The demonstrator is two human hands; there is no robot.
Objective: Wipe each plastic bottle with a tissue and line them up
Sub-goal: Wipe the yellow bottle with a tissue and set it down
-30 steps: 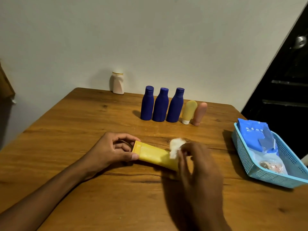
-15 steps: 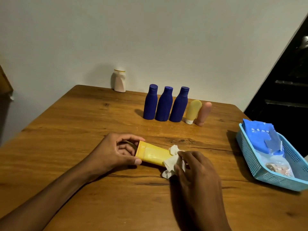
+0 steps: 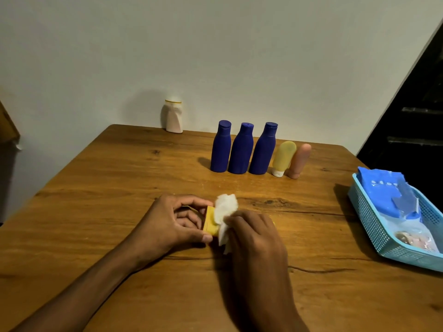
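A yellow tube bottle (image 3: 211, 221) lies flat on the wooden table (image 3: 96, 212) near its middle. My left hand (image 3: 172, 221) grips the tube's flat end between thumb and fingers. My right hand (image 3: 254, 236) covers most of the tube and holds a crumpled white tissue (image 3: 224, 209) against it. At the back stand three dark blue bottles (image 3: 241, 149) in a row, then a pale yellow bottle (image 3: 282, 158) and a pink bottle (image 3: 299, 160) on their caps. A white bottle (image 3: 173, 117) stands apart by the wall.
A light blue plastic basket (image 3: 374, 224) sits at the table's right edge, holding a blue tissue pack (image 3: 388, 190) and a clear packet. A dark door stands behind it on the right. The wall runs along the table's far edge.
My right hand slid the tissue leftward along the yellow tube, toward my left hand, and now hides most of the tube. The left hand kept its hold.
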